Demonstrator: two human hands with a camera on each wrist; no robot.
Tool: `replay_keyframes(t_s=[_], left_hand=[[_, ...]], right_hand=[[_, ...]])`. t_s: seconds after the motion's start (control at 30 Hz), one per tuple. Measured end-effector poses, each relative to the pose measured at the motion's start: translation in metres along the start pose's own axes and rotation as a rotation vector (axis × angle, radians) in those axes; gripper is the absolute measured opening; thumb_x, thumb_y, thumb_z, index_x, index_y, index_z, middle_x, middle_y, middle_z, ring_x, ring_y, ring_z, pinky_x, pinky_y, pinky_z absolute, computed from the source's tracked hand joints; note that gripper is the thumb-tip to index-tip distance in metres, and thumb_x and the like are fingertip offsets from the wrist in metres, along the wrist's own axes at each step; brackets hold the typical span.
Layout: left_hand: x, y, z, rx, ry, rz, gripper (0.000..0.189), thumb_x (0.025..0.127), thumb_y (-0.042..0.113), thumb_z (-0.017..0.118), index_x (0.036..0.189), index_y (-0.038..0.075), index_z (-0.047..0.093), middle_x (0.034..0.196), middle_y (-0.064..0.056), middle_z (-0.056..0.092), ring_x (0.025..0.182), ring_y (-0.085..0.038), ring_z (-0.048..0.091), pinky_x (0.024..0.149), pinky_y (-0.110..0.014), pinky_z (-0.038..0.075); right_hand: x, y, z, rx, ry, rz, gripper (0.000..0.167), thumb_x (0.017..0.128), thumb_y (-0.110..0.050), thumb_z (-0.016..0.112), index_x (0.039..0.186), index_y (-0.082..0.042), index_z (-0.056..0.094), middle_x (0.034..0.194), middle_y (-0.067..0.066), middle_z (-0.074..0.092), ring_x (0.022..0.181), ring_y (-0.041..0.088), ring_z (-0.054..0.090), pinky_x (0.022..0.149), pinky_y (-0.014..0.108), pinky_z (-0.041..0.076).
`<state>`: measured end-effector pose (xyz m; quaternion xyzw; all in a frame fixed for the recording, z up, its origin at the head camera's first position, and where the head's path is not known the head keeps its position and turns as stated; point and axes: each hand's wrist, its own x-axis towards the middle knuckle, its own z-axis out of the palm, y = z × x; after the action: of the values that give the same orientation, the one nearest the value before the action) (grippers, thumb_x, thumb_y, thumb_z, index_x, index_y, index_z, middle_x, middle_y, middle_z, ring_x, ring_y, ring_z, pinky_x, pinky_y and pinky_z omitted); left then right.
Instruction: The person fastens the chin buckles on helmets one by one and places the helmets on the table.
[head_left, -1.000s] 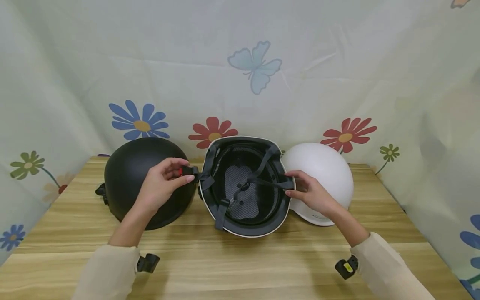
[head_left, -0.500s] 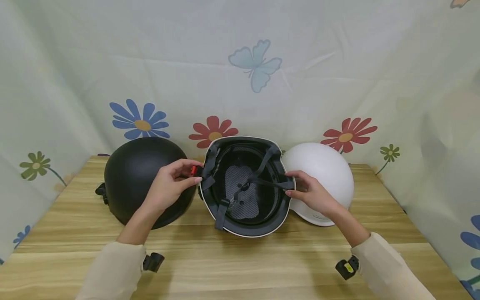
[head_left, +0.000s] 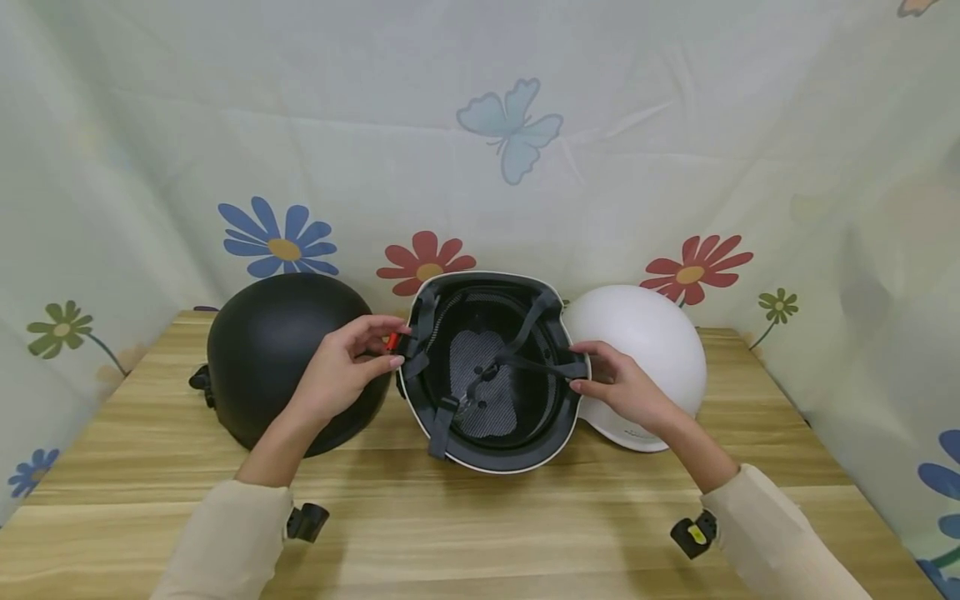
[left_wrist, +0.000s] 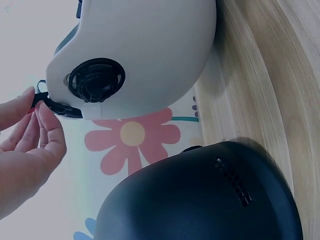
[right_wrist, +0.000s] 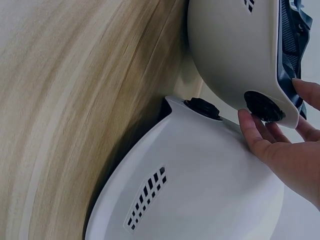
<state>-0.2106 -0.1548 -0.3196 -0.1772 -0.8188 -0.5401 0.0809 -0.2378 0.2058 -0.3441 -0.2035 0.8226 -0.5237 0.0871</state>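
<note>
A white-shelled helmet (head_left: 487,458) lies upside down in the middle of the table, its black lining and straps facing up. With thumb and fingers my left hand (head_left: 337,371) pinches a black strap buckle with a red part (head_left: 392,342) at the helmet's left rim. The same buckle (left_wrist: 41,97) shows beside the rim in the left wrist view. My right hand (head_left: 622,383) grips the right rim, thumb on the inner edge. In the right wrist view its fingers (right_wrist: 255,132) lie against the shell near a round black knob (right_wrist: 263,106).
A black helmet (head_left: 262,358) sits dome-up to the left, behind my left hand. To the right is a white helmet (head_left: 660,333), also dome-up and close against the middle one. Behind the wooden table (head_left: 480,533) hangs a flowered cloth (head_left: 337,125).
My left hand has moved right with the buckle, bringing it up to the helmet's left rim. The right hand and the helmets have stayed in place.
</note>
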Motion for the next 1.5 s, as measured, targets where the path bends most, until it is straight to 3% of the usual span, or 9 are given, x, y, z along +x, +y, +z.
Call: replay_keyframes(t_s=[0.33,0.57,0.8,1.13,1.5], left_hand=[[0.001,0.002,0.0,0.093,0.016,-0.013,0.032,0.08,0.009,0.07,0.111,0.005,0.063,0.087,-0.01,0.061,0.074,-0.021,0.056,0.066,-0.023,0.048],[0.002,0.004,0.002,0.147,0.015,-0.003,0.031,0.08,0.011,0.07,0.11,0.006,0.064,0.1,-0.008,0.056,0.082,-0.022,0.049,0.072,-0.035,0.046],[0.001,0.0,0.009,0.188,0.03,-0.013,0.031,0.08,0.009,0.07,0.11,0.008,0.065,0.107,-0.007,0.053,0.087,-0.022,0.048,0.07,-0.034,0.045],[-0.002,-0.008,0.015,0.131,0.08,0.004,0.034,0.078,0.008,0.072,0.111,0.007,0.064,0.108,-0.008,0.052,0.093,-0.023,0.052,0.079,-0.04,0.05],[-0.006,-0.012,0.018,0.1,0.115,0.009,0.035,0.077,0.007,0.073,0.111,0.005,0.063,0.11,-0.011,0.05,0.096,-0.024,0.054,0.076,-0.034,0.051]], right_hand=[[0.001,0.0,0.0,0.003,-0.003,0.006,0.045,0.086,-0.001,0.061,0.127,0.002,0.042,0.123,0.022,0.046,0.11,0.034,0.051,0.081,0.03,0.049],[0.001,0.0,0.0,0.008,-0.005,0.008,0.046,0.086,-0.001,0.061,0.127,0.002,0.042,0.123,0.022,0.046,0.109,0.034,0.051,0.081,0.029,0.049],[0.001,0.0,0.0,0.014,-0.006,0.004,0.046,0.086,-0.002,0.061,0.128,0.001,0.042,0.124,0.022,0.045,0.109,0.035,0.05,0.081,0.029,0.049],[0.001,0.0,0.0,-0.016,0.0,-0.001,0.049,0.086,-0.006,0.062,0.13,-0.001,0.042,0.123,0.021,0.047,0.108,0.033,0.052,0.081,0.03,0.048],[0.001,-0.004,0.001,-0.019,0.0,-0.014,0.051,0.086,-0.006,0.062,0.133,-0.002,0.04,0.122,0.021,0.047,0.108,0.033,0.052,0.08,0.028,0.048]])
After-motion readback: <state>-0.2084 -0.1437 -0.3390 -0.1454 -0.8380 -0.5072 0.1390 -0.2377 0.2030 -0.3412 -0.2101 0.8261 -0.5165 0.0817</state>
